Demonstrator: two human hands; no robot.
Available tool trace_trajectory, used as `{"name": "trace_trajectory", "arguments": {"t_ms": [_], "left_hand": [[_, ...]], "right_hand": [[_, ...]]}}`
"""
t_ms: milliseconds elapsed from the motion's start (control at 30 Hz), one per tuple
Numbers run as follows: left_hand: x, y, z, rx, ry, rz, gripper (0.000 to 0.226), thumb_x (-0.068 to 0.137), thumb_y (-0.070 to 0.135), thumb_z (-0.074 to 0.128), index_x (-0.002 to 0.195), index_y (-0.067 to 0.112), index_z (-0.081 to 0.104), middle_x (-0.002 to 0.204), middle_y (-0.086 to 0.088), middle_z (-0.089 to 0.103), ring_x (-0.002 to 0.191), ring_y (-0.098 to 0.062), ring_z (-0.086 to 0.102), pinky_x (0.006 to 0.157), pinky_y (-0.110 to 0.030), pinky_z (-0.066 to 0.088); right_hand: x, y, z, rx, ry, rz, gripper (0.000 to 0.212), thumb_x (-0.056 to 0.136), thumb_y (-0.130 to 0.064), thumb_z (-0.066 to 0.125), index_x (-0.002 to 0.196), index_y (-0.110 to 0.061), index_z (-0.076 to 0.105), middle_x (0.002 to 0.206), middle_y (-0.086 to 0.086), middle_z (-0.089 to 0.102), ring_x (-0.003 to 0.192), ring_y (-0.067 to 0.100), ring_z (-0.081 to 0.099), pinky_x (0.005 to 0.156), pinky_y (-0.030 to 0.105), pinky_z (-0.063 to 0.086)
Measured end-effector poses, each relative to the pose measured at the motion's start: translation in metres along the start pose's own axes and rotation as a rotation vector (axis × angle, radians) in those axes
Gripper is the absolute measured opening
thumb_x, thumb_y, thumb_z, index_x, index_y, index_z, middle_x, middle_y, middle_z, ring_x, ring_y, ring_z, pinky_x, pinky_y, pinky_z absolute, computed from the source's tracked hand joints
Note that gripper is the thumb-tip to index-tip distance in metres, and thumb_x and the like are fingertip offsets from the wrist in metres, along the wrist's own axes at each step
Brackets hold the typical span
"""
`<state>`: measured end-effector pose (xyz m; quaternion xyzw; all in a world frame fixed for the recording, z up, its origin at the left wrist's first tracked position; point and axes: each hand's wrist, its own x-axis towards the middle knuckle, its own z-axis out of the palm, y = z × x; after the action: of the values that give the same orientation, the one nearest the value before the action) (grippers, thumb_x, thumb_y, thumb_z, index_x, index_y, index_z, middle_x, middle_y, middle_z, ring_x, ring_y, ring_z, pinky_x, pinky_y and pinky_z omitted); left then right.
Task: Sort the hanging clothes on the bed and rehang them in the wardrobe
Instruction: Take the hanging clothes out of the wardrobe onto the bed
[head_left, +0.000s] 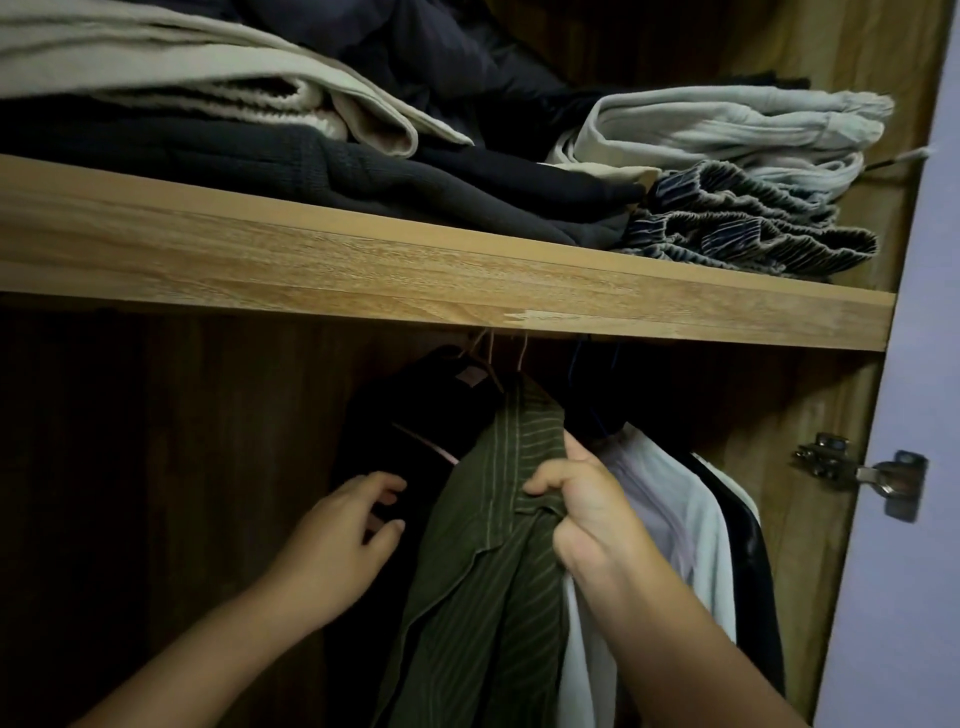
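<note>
Inside a wooden wardrobe, a person's right hand grips the collar of a green striped shirt, fingers curled tight on the fabric. The shirt hangs on a hanger below the shelf, between a dark garment on the left and a white shirt on the right. The left hand hovers just beside the green shirt, fingers loosely spread and holding nothing. Folded clothes are stacked on the shelf above; a metal hinge shows at right.
</note>
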<state>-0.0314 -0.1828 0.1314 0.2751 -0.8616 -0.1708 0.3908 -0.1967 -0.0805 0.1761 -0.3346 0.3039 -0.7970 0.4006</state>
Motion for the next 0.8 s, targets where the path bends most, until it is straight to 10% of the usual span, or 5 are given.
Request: {"name": "trace_trajectory", "arguments": {"t_ms": [600,800], "left_hand": [[0.008,-0.009,-0.017,-0.063,0.068,0.002,0.030,0.091,0.011,0.055,0.120,0.015,0.055,0.111,0.001,0.056,0.086,-0.002,0.054,0.075,-0.018,0.041],[0.015,0.007,-0.020,0.113,0.208,-0.013,0.031,0.091,0.011,0.053,0.122,0.009,0.055,0.123,-0.013,0.052,0.112,-0.027,0.050,0.091,-0.031,0.038]], "right_hand": [[-0.043,-0.011,-0.031,0.136,-0.024,0.041,0.047,0.054,0.016,0.038,0.085,-0.005,0.066,0.066,0.014,0.066,0.055,0.026,0.067,0.046,0.035,0.056],[-0.093,-0.039,-0.060,-0.010,-0.085,0.076,0.070,0.005,0.004,0.078,0.073,-0.007,0.073,0.069,0.014,0.066,0.059,0.026,0.067,0.052,0.034,0.058]]}}
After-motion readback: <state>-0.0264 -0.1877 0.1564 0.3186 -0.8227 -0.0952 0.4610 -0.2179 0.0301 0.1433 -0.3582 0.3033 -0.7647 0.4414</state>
